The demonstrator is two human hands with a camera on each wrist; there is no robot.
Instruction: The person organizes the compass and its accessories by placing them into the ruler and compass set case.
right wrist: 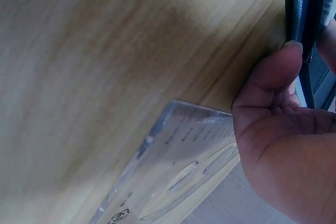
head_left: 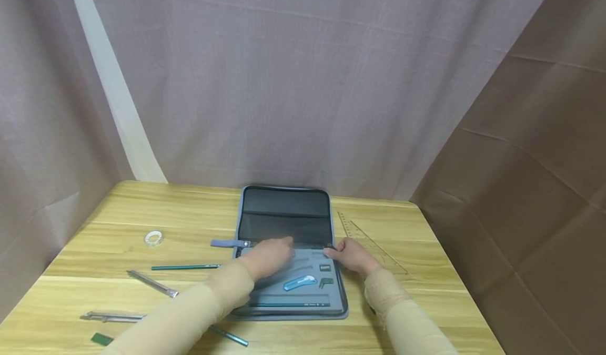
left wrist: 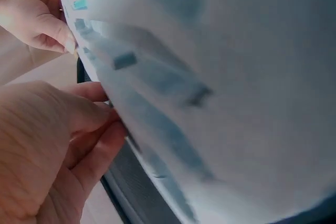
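Observation:
An unzipped case (head_left: pixel 286 226) lies open on the table, its dark lid at the back. In its front half a pale grey insert (head_left: pixel 270 298) holds a blue utility knife (head_left: pixel 300 283), a pencil (head_left: pixel 293 305), a small sharpener (head_left: pixel 324 267) and a small dark green piece (head_left: pixel 326 281). My left hand (head_left: pixel 269 257) reaches over the insert to its back edge; thumb and fingers pinch that edge in the left wrist view. At the right, my right hand (head_left: pixel 352 255) grips the case's side near the hinge, thumb on the zip border in the right wrist view.
Left of the case lie a teal pencil (head_left: pixel 186 266), two metal compass-like tools, a green block (head_left: pixel 101 338), a teal rod (head_left: pixel 229 335) and a clear ring (head_left: pixel 153 238). A transparent set square (head_left: pixel 374 244) lies to the right. Curtains hang behind the table.

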